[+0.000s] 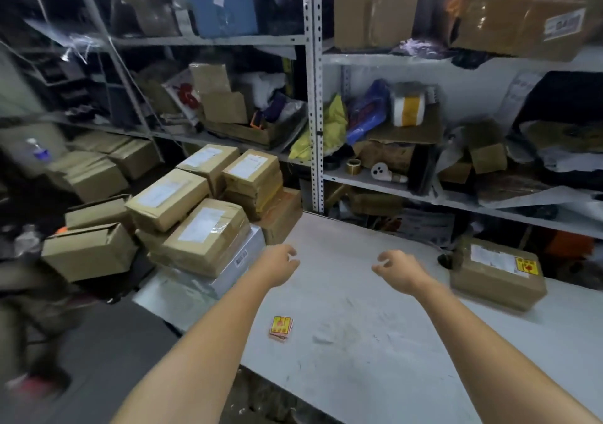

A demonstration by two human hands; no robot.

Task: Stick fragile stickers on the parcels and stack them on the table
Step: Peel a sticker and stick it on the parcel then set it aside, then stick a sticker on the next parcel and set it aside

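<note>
A white table [359, 325] runs across the lower right. A small stack of yellow-red fragile stickers [281, 325] lies on it near the front edge. One brown parcel [496, 273] with a white label and a fragile sticker on its top sits at the table's right. A pile of several brown parcels with white labels [205, 227] stands at the table's left end. My left hand [280, 263] hovers over the table just right of that pile, fingers loosely curled, holding nothing. My right hand [396, 268] hovers mid-table, left of the stickered parcel, also holding nothing.
Metal shelving [315, 97] crammed with boxes, bags and tape rolls rises behind the table. More cardboard boxes [88, 250] are heaped on the floor at the left. A silver wrapped package [235, 270] lies under the parcel pile.
</note>
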